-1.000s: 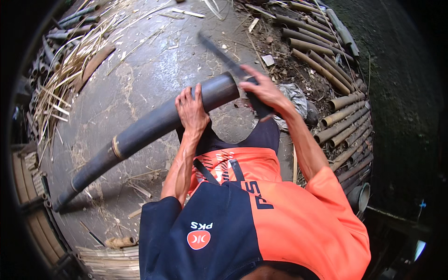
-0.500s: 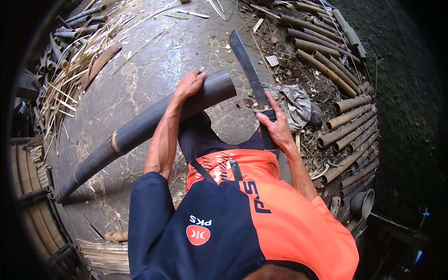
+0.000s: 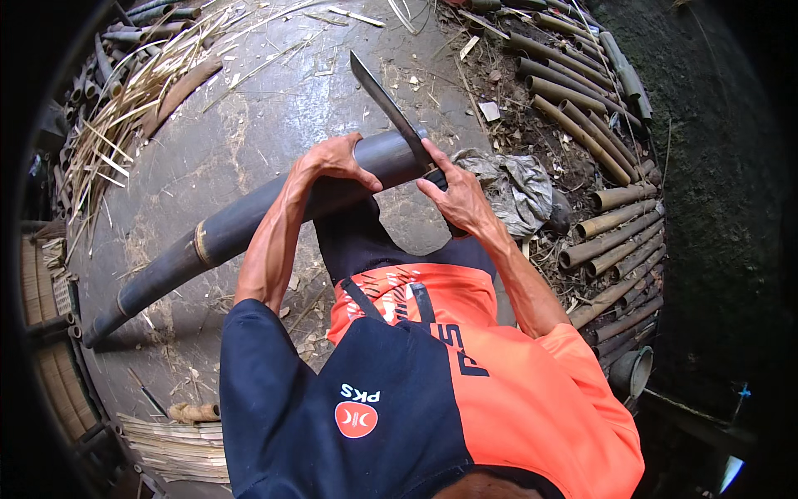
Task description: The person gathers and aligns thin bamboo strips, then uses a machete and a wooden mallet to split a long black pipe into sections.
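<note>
A dark, thick bamboo pole slants from the far left of the floor up to my lap, its wide cut end toward the right. My left hand is closed round its upper side near that end, thumb apart from the fingers. In my right hand is the handle of a machete, the index finger stretched along the base of the blade. The dark blade crosses the pole's cut end and points away to the upper left. Whether its edge touches the bamboo I cannot tell.
Bamboo lengths lie stacked along the right, beside a crumpled grey cloth. At the upper left are thin split strips and a brown curved piece. More pale strips lie at the lower left. Chips litter the concrete floor.
The machete has swung left from beside the pole to across its cut end. My left hand has turned, its thumb now on the pole's near side. The pole has shifted slightly.
</note>
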Tool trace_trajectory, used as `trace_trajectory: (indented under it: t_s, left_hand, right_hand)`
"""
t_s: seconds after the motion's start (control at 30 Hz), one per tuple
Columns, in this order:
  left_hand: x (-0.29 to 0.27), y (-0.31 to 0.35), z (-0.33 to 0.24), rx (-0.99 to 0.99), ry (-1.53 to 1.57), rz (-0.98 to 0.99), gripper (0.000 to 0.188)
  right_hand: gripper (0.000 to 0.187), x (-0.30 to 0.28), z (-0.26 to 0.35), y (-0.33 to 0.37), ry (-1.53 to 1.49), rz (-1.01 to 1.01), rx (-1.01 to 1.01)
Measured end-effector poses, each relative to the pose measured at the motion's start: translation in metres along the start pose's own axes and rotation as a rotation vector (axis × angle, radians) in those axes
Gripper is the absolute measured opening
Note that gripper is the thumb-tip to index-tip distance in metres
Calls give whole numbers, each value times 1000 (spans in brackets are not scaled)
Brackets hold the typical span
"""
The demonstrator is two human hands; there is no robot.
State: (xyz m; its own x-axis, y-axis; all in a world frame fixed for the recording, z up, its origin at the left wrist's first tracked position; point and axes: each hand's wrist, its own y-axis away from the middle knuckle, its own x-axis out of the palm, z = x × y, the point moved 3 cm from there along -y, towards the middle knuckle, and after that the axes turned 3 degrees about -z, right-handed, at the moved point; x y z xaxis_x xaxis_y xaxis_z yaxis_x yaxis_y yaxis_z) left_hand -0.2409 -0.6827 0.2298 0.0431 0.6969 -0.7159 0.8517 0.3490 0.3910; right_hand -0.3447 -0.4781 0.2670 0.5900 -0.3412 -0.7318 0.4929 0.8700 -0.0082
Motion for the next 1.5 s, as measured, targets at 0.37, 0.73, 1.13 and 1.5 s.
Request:
trace_trajectory:
  t_s: [0.37,0.73,1.13,1.5]
  left_hand:
    - [39,38,-21,75,-248,-530,84]
    - [101,60,-35,42,-364,-1063,63]
    - [34,36,-29,-43,-313,-757,90]
    - [-11,14,8,-25,-123,-125,99]
  right_hand:
    - [58,16,18,-28,154,63,51]
    - [56,28,41,-72,368,479,116]
    - [58,-44,5,-7,-223,-114,162]
    - [64,16,9,-27,-71,-61,-139]
